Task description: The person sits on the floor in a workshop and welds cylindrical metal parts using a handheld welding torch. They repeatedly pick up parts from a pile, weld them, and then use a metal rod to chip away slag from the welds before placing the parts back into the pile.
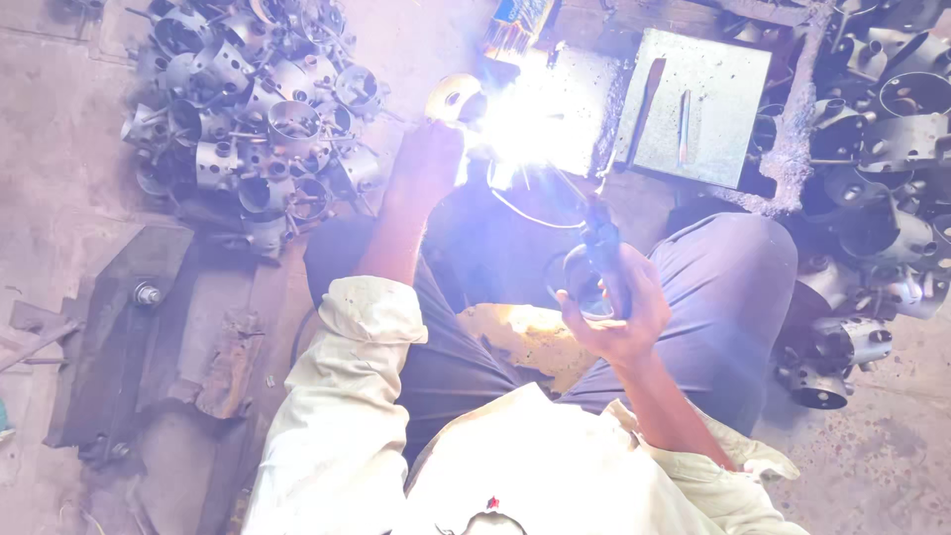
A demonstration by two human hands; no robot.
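My left hand [428,159] reaches forward and grips a round metal ring part [454,97] right beside a bright white welding arc [520,124]. My right hand [619,307] is shut around the dark handle of a welding electrode holder [600,243], whose thin rod points up toward the glare. The arc washes out the workpiece itself, so the joint is hidden. I sit low with knees apart in dark trousers and a pale shirt.
A heap of grey cylindrical metal fittings [253,109] lies at the upper left, another heap [882,129] at the right. A flat metal plate [698,104] with rods on it sits ahead. A dark steel block [149,317] lies at my left on the concrete floor.
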